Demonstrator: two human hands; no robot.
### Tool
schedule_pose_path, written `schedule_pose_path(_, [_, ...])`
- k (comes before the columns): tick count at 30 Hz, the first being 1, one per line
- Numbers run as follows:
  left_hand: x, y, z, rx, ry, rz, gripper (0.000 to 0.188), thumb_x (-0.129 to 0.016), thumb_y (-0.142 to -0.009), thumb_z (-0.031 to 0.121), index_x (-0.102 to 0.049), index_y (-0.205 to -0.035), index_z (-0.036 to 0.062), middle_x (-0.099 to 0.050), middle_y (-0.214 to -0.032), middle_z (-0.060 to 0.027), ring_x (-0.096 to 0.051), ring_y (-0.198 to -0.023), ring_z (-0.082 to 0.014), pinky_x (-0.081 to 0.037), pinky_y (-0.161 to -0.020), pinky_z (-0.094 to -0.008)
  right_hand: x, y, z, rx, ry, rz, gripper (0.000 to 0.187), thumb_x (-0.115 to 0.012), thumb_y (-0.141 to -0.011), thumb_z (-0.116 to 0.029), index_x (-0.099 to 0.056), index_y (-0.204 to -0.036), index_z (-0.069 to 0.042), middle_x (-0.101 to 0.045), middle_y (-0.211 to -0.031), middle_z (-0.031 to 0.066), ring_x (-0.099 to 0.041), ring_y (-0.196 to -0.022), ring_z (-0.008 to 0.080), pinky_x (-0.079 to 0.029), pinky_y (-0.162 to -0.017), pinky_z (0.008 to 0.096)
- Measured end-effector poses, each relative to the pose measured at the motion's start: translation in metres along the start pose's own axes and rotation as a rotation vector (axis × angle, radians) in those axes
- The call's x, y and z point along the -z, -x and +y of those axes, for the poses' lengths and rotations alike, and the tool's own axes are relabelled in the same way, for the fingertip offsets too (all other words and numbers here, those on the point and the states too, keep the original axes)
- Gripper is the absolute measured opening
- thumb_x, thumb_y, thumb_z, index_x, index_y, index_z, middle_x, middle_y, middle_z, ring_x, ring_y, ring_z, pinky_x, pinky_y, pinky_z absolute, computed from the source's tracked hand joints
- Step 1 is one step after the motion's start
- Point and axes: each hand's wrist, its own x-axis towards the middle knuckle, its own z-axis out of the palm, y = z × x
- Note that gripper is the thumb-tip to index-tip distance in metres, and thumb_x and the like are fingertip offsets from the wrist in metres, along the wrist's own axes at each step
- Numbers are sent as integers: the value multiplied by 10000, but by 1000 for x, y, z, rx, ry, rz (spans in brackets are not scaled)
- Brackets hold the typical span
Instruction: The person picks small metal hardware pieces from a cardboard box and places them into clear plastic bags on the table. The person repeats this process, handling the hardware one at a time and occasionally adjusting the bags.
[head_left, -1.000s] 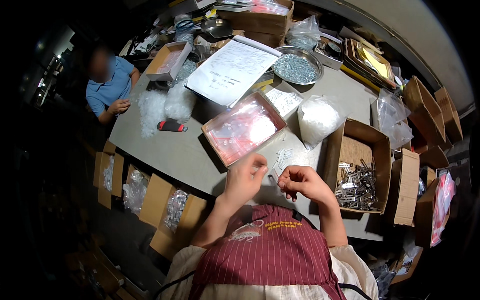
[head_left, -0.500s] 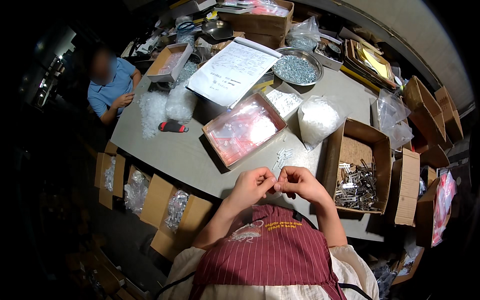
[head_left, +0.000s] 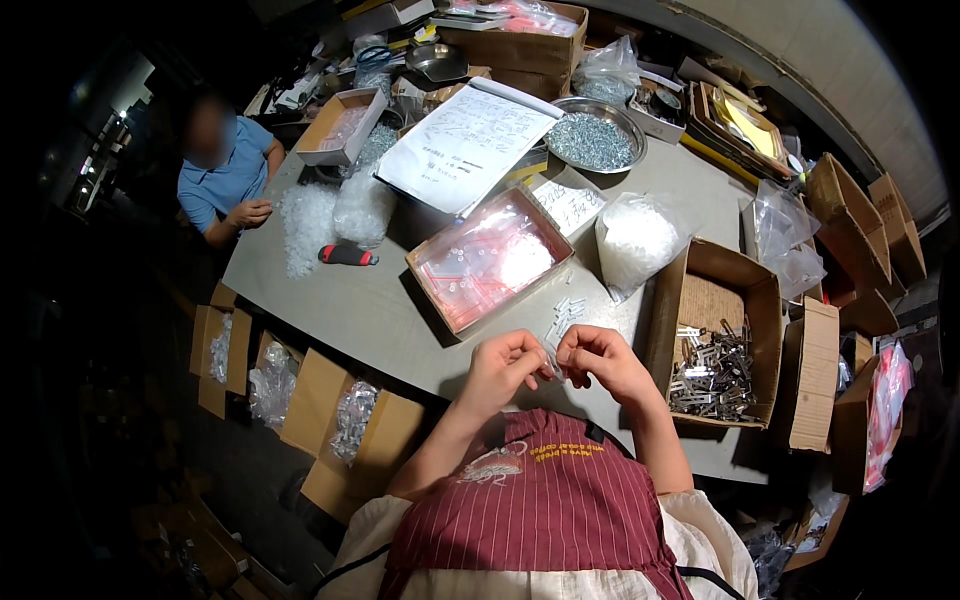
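Grey worktable (head_left: 330, 300), dim room. At its near edge: left hand (head_left: 510, 368) and right hand (head_left: 605, 365), thumb and forefinger of each pinched together on a small clear piece (head_left: 552, 362) between them, too small to identify. Just beyond: loose small pale tubes (head_left: 568, 313). Left: carton of clear, red-lined bags (head_left: 549, 218). Right: carton of metal clips (head_left: 714, 290). Farther back: handwritten pad (head_left: 470, 140); steel bowl of small metal parts (head_left: 602, 168). Far left: co-worker (head_left: 225, 175), blue shirt.
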Motion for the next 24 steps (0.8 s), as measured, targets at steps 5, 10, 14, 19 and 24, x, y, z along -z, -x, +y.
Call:
schedule_pose_path(5, [-6, -1, 0, -20, 40, 100, 150, -631, -962, 161, -668, -912, 25, -672, -831, -15, -606, -741, -60, -457, -673, -198, -8, 1, -5, 317, 368, 46, 284, -773, -894, -198, -631, -1055, -11, -630, -910, 23, -596, -836, 111, -500, -747, 288])
schedule_pose_path(10, [-6, -3, 1, -53, 46, 108, 174, -629, -971, 175, -680, -984, 9, -685, -889, -24, -609, -794, -71, -466, -721, -218, -15, 3, -3, 373, 662, 201, 254, -755, -888, -109, -642, -1080, 13, -684, -952, 91, -638, -865, 150, -512, -790, 303])
schedule_pose_path(14, [1, -3, 4, -155, -3, 171, 172, -621, -979, 161, -678, -1033, 8, -702, -978, -32, -637, -904, -92, -498, -770, -255, -18, 4, -9, 352, 520, 315, 156, -682, -901, -65, -708, -1040, 2, -705, -897, 120, -678, -817, 205, -517, -748, 309])
schedule_pose_path(19, [6, -7, 0, -308, -102, 163, 304, -642, -947, 194, -613, -1160, -20, -685, -1004, -53, -623, -934, -126, -486, -818, -286, -11, 7, -7, 327, 329, 213, 157, -678, -918, -69, -691, -1048, 18, -708, -939, 64, -660, -863, 133, -516, -789, 289])
schedule_pose_path(24, [-1, -1, -2, -241, 169, 75, 122, -604, -974, 89, -630, -1040, -10, -685, -973, -85, -639, -864, -120, -521, -787, -279, -14, 12, -10, 213, 99, 132, 169, -682, -917, -69, -680, -1066, 11, -702, -964, 38, -642, -883, 102, -514, -811, 282])
